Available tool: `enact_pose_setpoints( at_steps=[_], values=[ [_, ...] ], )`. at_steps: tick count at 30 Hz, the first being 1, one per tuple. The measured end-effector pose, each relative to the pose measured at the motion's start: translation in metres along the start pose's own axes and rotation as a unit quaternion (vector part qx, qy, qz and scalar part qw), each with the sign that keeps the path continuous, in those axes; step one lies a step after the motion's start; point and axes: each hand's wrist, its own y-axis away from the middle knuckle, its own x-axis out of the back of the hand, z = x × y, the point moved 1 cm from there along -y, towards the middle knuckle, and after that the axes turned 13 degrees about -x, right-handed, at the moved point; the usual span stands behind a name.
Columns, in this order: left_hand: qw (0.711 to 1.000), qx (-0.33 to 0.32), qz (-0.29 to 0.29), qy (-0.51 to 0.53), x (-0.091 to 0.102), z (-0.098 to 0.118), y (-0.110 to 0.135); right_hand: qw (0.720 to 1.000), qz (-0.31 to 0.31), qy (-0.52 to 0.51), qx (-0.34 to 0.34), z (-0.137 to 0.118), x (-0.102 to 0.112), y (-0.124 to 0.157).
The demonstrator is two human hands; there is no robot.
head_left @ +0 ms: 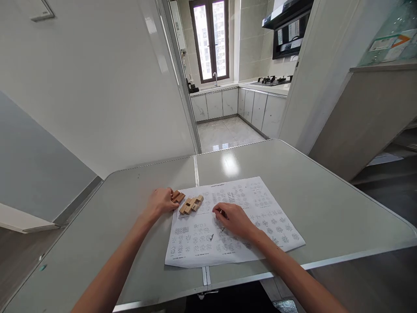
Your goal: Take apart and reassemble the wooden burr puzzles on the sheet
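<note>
At the paper's upper left corner, my left hand (pixel 162 201) has its thumb and fingers closed around the near end of some reddish-brown wooden puzzle pieces (pixel 177 196). Beside them, paler notched wooden puzzle pieces (pixel 191 204) lie together in a slanted row on the paper. My right hand (pixel 233 218) hovers over or rests on the middle of the sheet, fingers curled in, with nothing visible in them. Beneath lies a large white instruction sheet (pixel 273 248) printed with rows of small diagrams; the right hand and forearm cover part of it.
A grey-green table (pixel 325 208) with a metal edge and a centre seam (pixel 196 171) carries everything. A white wall (pixel 97 87) borders its far left side. Beyond the doorway are kitchen cabinets (pixel 215 103) and a gas stove (pixel 275 81). A small green bit (pixel 43 267) lies near the left edge.
</note>
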Motion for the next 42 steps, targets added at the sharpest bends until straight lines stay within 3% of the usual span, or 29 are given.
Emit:
enact_pose_setpoints(
  at_steps=[3,10,15,19,23,28,34,42],
  values=[
    [0.999,0.017,-0.029,-0.015,0.006,0.001,0.0,1.0,0.0,-0.001,0.002,0.0,0.0,0.0],
    [1.0,0.003,-0.017,-0.002,0.025,0.018,0.008,1.0,-0.001,-0.008,0.006,0.0,0.001,0.0],
    [0.999,-0.042,0.007,0.001,0.039,0.055,0.018,0.999,0.027,-0.021,-0.005,0.002,-0.001,-0.001],
    [0.994,-0.103,0.028,0.004,0.042,0.096,0.03,0.993,0.096,-0.049,-0.046,0.007,0.002,-0.005],
    [0.986,-0.16,0.042,0.026,0.029,0.131,0.044,0.979,0.157,-0.098,-0.081,0.011,0.009,-0.009],
    [0.981,-0.195,0.022,0.006,-0.005,0.157,0.048,0.969,0.185,-0.138,-0.093,0.009,0.015,-0.01],
    [0.974,-0.222,0.02,-0.046,-0.031,0.175,0.045,0.97,0.169,-0.154,-0.09,0.007,0.016,-0.009],
    [0.971,-0.236,0.028,-0.035,-0.04,0.186,0.046,0.971,0.155,-0.159,-0.086,0.008,0.016,-0.01]
  ],
)
